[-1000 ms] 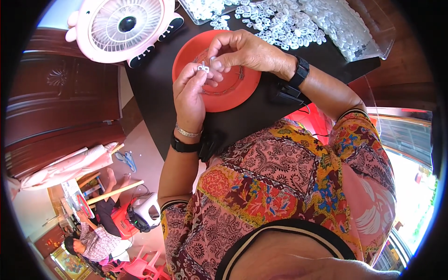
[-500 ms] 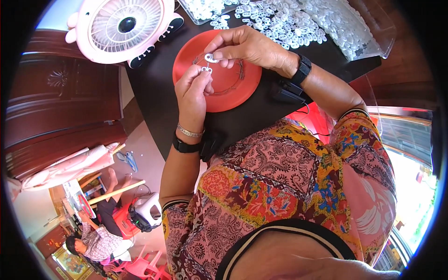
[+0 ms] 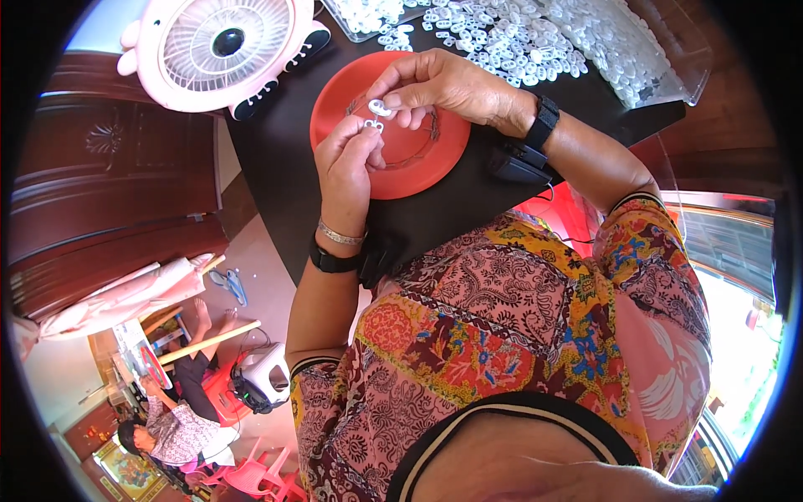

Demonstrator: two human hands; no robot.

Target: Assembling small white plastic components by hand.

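Over a round red plate (image 3: pixel 410 180), my two hands work close together. My left hand (image 3: pixel 350 155) pinches a small white plastic piece with looped ends (image 3: pixel 373 125) between thumb and forefinger. Just above it, my right hand (image 3: pixel 422 88) grips an oval white plastic piece with holes (image 3: pixel 380 108) by its fingertips. The two pieces nearly meet; whether they touch I cannot tell. Thin dark metal bits (image 3: pixel 433 127) lie in a ring on the plate, partly hidden by my hands.
Many white plastic pieces (image 3: pixel 510 42) are heaped at the back of the black table (image 3: pixel 276 184), some in a clear tray (image 3: pixel 661 84). A pink fan (image 3: pixel 226 42) stands at the back left. Another person (image 3: pixel 180 431) sits at the lower left, near a red plastic chair (image 3: pixel 259 473).
The oval piece in my right hand has tilted and moved down slightly toward the looped piece. My left hand has hardly moved.
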